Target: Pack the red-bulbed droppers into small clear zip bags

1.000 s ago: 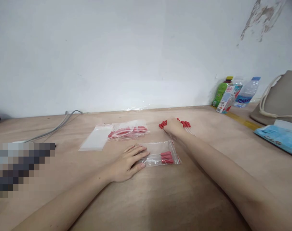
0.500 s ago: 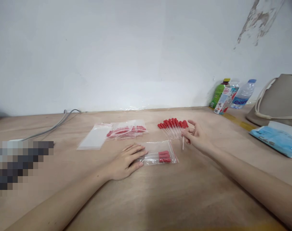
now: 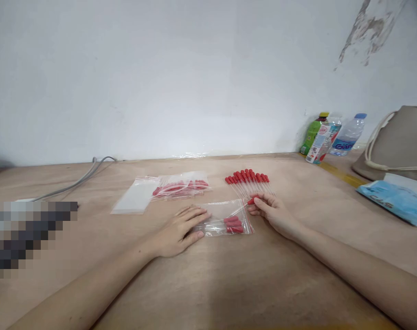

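Note:
My left hand (image 3: 179, 230) lies flat, fingers together, pressing the left end of a small clear zip bag (image 3: 225, 218) on the wooden table (image 3: 229, 284). The bag holds a few red-capped glass droppers. My right hand (image 3: 272, 212) pinches one red-capped dropper (image 3: 244, 207) by its bulb at the bag's right opening, its glass tip pointing into the bag. Just behind, a row of several loose red-capped droppers (image 3: 248, 180) lies on the table.
A stack of filled bags (image 3: 181, 187) and an empty clear bag (image 3: 134, 198) lie at centre left. A grey cable (image 3: 81, 178) runs to the wall. Bottles (image 3: 328, 135), a beige bag (image 3: 397, 142) and a blue tissue pack (image 3: 397, 197) sit at right.
My right hand reached the loose row, lifted one dropper away, then came down to the bag's opening with it. My left hand stayed on the bag.

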Action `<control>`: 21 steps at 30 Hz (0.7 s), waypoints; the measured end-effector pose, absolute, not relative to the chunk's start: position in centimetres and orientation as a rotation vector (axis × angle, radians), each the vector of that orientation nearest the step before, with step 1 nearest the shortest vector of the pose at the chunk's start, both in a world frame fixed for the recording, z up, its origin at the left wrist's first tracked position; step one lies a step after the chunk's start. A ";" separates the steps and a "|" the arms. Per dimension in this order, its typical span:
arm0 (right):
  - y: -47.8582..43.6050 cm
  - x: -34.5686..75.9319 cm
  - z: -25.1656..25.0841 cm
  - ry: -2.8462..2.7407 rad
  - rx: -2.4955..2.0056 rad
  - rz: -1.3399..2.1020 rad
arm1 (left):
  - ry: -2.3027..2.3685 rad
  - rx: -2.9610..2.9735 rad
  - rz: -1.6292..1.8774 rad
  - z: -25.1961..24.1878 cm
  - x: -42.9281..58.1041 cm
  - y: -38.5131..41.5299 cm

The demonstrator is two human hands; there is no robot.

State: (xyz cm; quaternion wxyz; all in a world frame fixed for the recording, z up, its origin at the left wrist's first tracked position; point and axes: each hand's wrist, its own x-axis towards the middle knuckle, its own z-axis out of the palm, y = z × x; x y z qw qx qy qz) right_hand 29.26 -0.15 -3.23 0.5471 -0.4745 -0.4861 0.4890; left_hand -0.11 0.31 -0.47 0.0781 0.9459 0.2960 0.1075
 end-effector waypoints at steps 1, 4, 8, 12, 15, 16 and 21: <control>-0.2 29.5 -3.1 -1.231 -1.158 1.151 | 0.887 2.831 0.327 -0.5 -0.1 0.3; -0.1 30.0 -2.9 -1.428 -1.243 1.139 | 0.891 2.830 0.331 -0.6 -0.2 0.3; 0.1 30.1 -3.0 -1.427 -1.232 1.123 | 0.905 2.828 0.318 -0.5 -0.1 0.3; -0.1 29.6 -3.0 -1.545 -1.256 1.040 | 0.909 2.828 0.300 -0.3 0.0 0.2; 0.0 28.8 -3.1 -1.629 -1.319 0.887 | 0.908 2.832 0.293 -0.2 0.0 0.2; 0.0 28.5 -3.1 -1.639 -1.327 0.858 | 0.907 2.834 0.290 -0.2 0.1 0.2; 0.3 27.3 -3.4 -1.724 -1.281 0.746 | 0.915 2.836 0.270 -0.2 0.1 0.3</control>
